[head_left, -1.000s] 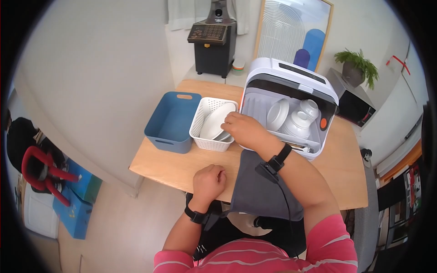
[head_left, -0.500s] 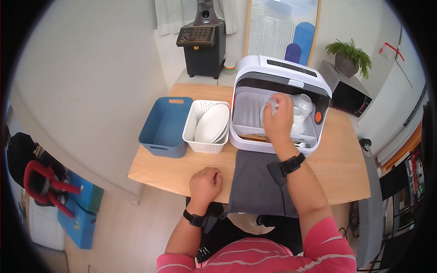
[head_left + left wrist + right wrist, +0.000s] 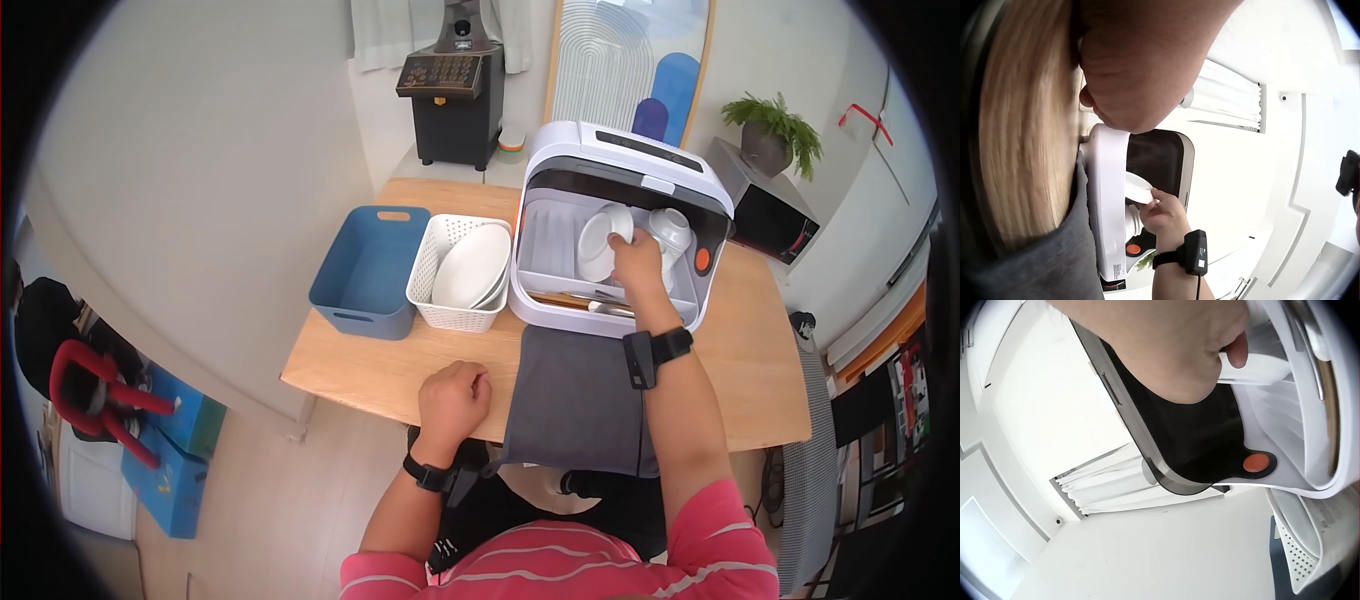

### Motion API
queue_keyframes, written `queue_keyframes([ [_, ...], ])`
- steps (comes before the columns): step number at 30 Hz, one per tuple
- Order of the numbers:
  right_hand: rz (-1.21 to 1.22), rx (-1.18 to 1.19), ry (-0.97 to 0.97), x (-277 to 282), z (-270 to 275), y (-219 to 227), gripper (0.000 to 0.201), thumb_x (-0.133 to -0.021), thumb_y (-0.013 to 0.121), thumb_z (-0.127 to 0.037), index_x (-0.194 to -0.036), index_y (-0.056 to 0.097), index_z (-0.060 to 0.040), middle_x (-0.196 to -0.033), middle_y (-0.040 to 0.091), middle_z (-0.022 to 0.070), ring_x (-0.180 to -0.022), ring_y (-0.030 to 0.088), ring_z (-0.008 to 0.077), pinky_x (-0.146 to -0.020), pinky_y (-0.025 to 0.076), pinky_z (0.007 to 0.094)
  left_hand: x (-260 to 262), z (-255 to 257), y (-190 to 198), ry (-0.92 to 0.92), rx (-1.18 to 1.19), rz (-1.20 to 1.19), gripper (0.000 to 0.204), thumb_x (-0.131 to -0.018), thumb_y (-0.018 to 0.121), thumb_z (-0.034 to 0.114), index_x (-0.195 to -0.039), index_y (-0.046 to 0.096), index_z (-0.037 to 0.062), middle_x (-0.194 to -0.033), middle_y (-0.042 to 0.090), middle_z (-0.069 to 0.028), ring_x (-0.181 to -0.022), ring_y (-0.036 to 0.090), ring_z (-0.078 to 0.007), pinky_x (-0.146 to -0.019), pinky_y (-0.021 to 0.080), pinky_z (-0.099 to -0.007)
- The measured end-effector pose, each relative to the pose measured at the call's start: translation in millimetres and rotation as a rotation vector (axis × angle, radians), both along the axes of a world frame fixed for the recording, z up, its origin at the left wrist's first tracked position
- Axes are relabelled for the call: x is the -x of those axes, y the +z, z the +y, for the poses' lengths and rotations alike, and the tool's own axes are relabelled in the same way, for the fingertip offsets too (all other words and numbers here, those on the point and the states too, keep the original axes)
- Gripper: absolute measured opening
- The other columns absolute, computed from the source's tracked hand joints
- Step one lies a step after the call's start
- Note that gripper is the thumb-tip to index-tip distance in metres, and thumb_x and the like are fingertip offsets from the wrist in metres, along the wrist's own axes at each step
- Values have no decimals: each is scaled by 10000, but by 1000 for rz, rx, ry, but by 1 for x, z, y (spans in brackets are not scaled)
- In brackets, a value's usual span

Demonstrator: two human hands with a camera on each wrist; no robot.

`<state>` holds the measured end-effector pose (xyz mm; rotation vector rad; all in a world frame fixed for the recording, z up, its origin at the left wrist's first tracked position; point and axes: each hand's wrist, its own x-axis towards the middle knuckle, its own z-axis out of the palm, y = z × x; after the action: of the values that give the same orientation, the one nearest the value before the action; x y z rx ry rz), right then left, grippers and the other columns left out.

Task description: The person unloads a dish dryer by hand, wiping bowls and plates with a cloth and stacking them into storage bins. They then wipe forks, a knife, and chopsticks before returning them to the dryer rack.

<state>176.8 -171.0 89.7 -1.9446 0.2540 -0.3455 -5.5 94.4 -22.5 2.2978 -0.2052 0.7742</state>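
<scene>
Inside the open white dish box (image 3: 560, 318), my right hand (image 3: 640, 265) pinches the edge of a white plate (image 3: 596, 252) standing tilted in the rack. The left wrist view shows the thumb against the rim of this plate (image 3: 1138, 187). White bowls (image 3: 670, 228) are piled just right of the hand, partly hidden by it. Along the box's front compartment lie chopsticks (image 3: 560, 299) and metal cutlery. My left hand (image 3: 455, 400) rests at the table's front edge, fingers loosely curled and holding nothing.
Left of the box stands a white perforated basket (image 3: 425, 262) with white plates (image 3: 470, 268) in it, and beyond that a blue bin (image 3: 362, 318). A dark grey cloth (image 3: 580, 400) hangs over the table's front edge. The box's dark transparent lid (image 3: 625, 188) is raised.
My right hand has moved right, from the white basket across into the dish box, and now grips a plate there. The left hand stays in place; the head view has shifted slightly.
</scene>
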Motion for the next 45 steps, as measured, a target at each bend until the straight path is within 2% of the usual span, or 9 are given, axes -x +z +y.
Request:
queue_keyframes([
  [4, -48, -32, -5, 54, 7, 38, 323, -943, 674, -234, -1075, 669, 61, -878, 707, 157, -846, 710, 217, -754, 562, 375, 0, 0, 1, 12, 11, -6, 33, -816, 725, 89, -845, 725, 73, -779, 697, -96, -667, 669, -285, -635, 534, -389],
  [9, -282, 295, 411, 118, 29, 73, 213, -956, 667, -169, -1096, 682, -10, -913, 709, 135, -846, 693, 246, -753, 532, 395, -2, -1, 1, -5, 2, -32, 27, -797, 726, 84, -819, 717, 71, -753, 676, -94, -672, 663, -303, -619, 529, -405],
  [10, -279, 294, 404, 119, 38, 72, 213, -956, 667, -169, -1096, 682, -10, -913, 709, 135, -846, 693, 246, -753, 532, 395, -2, -1, 1, -12, 1, -29, 27, -797, 726, 84, -819, 717, 71, -753, 676, -94, -672, 663, -303, -619, 529, -405],
  [12, -673, 633, 594, 114, 59, 70, 193, -884, 694, -77, -1076, 701, -58, -981, 720, 114, -922, 680, 284, -824, 536, 404, -2, 0, 2, -5, -1, -7, 29, -794, 725, 83, -818, 719, 68, -756, 676, -95, -675, 665, -304, -622, 533, -406],
  [18, -908, 1047, 715, 71, 107, 34, 234, -764, 683, -22, -982, 737, -90, -994, 689, 68, -1068, 635, 263, -894, 552, 397, 0, 0, 2, 1, 44, -25, 28, -791, 720, 81, -812, 721, 64, -750, 681, -97, -693, 676, -304, -640, 543, -411],
  [28, -684, 1140, 859, 27, 134, -7, 172, -808, 653, -55, -943, 754, -90, -957, 685, 79, -1036, 643, 265, -856, 561, 375, -1, 0, 3, -32, 32, -29, 29, -794, 706, 89, -812, 720, 71, -750, 680, -100, -691, 672, -307, -644, 540, -416],
  [34, -710, 1248, 892, 23, 144, -15, 162, -840, 634, -138, -922, 755, -66, -958, 715, 115, -1027, 649, 285, -948, 503, 419, -2, 1, -1, -18, -14, 21, 45, -814, 724, 98, -854, 726, 77, -772, 690, -96, -660, 664, -284, -627, 531, -394],
  [42, -245, 1493, 978, 34, 156, 7, 223, -849, 597, -148, -982, 749, -53, -1040, 720, 136, -1103, 636, 300, -1048, 425, 483, -2, -1, 0, -12, -9, 41, 50, -815, 714, 110, -850, 721, 74, -788, 693, -105, -730, 679, -327, -659, 538, -428],
  [45, -541, 1263, 889, 33, 141, -9, 240, -836, 598, -113, -1023, 740, -64, -1110, 711, 125, -1120, 636, 306, -1039, 435, 485, -1, -1, 0, 0, -33, 62, 51, -816, 714, 110, -849, 719, 73, -788, 694, -105, -726, 678, -327, -657, 538, -429],
])
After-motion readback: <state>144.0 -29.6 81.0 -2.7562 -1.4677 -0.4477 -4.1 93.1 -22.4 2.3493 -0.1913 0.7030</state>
